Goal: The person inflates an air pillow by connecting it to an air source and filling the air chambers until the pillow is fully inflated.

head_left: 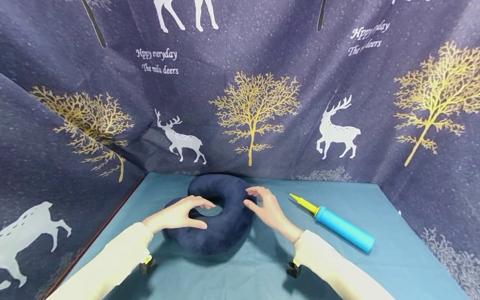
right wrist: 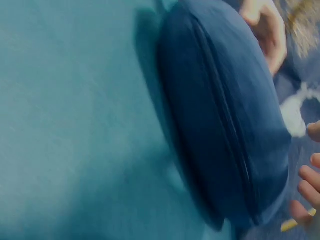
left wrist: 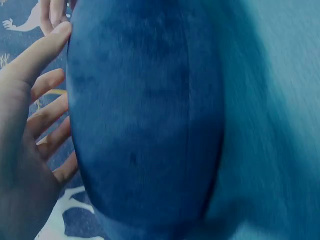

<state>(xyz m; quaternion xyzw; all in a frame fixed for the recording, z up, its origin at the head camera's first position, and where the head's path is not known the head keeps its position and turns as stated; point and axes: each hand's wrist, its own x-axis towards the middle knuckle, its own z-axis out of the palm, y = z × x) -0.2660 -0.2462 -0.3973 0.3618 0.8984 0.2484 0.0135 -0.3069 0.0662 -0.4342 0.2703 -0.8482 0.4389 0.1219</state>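
Note:
A dark navy U-shaped neck pillow (head_left: pixel 225 235) lies on the table, its round opening facing up. My left hand (head_left: pixel 180 214) is over its left part, with the fingers loosely bent and the thumb apart from them. In the left wrist view that hand (left wrist: pixel 30 120) stays along the pillow's (left wrist: pixel 140 110) upper side; whether it touches cannot be told. At the pillow's right edge is my right hand (head_left: pixel 269 208), fingers spread and slightly bent. The right wrist view shows a gap between its fingers (right wrist: pixel 309 189) and the pillow (right wrist: pixel 225 115). Neither hand grips anything.
A blue hand pump (head_left: pixel 346 230) with a yellow nozzle (head_left: pixel 304 203) lies to the right on the teal tabletop (head_left: pixel 270 266). Behind and beside the table hangs a dark cloth (head_left: pixel 255 54) printed with deer and trees.

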